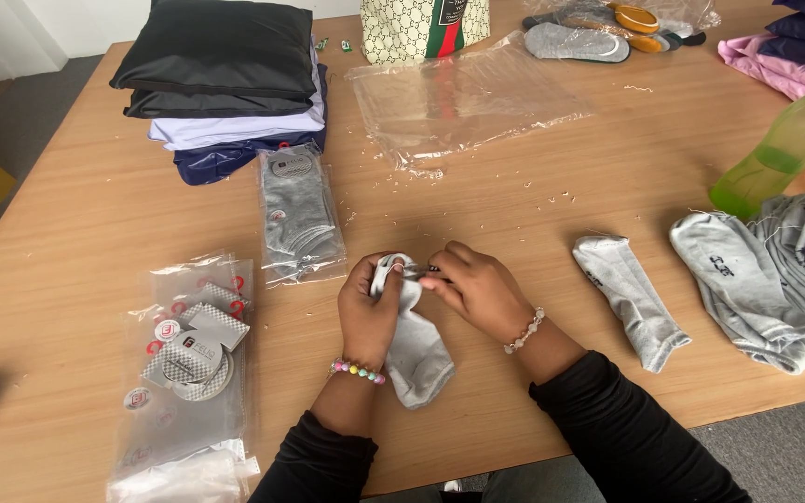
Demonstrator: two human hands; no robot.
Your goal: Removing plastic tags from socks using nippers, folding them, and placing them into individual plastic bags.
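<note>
At the near edge of the wooden surface (76, 279), a person is gripping a pale grey sock (414, 346) with both hands: the left hand (368, 303) is curled closed around its cuff, steadying it, while the right hand (477, 291) is pinching something small at the opening, too hidden to identify. The soft knit is drooping toward the edge. Right of the sock, a matching sock (633, 303) is lying flat; left of it, crinkly clear bags (188, 359) are sitting with printed card labels.

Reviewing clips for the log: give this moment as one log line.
left hand: holds grey sock | right hand: pinches sock cuff | nearby: packaged socks, loose sock | surface: wooden table
</note>
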